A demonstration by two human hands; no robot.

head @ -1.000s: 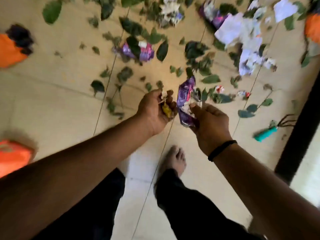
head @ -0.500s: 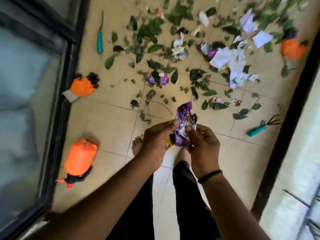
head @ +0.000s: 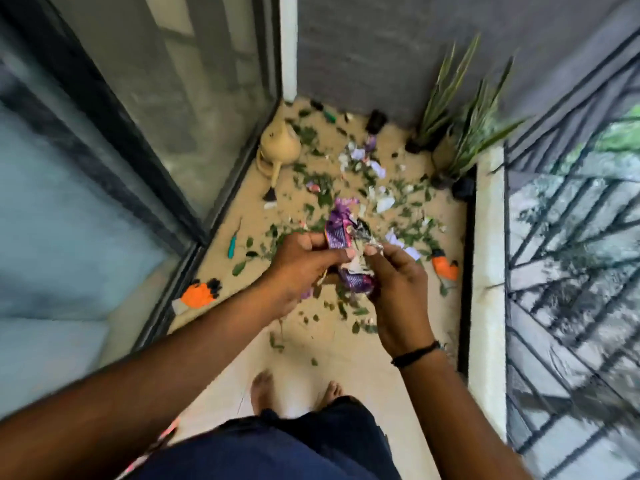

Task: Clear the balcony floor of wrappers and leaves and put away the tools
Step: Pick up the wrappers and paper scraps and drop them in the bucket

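Note:
A crumpled purple wrapper [head: 341, 233] is held up between both hands above the tiled floor. My left hand [head: 301, 268] grips its left side, fingers curled round it. My right hand [head: 398, 282] pinches its right, silvery edge. Green leaves [head: 408, 233] and white paper scraps [head: 384, 203] lie scattered over the beige floor beyond my hands. A teal-handled tool [head: 231, 244] lies by the left door track. One orange glove [head: 201, 295] lies at the left, another orange glove [head: 445, 268] at the right.
A tan watering can [head: 278, 148] stands by the glass door [head: 104, 174]. Two potted plants [head: 460, 140] stand in the far right corner. A metal railing [head: 568, 237] and a low ledge [head: 486, 271] bound the right side. My bare feet [head: 263, 393] stand on the tiles.
The view has lifted from the floor to take in the whole balcony. Both hands have come together on the purple wrapper, which stays held between them.

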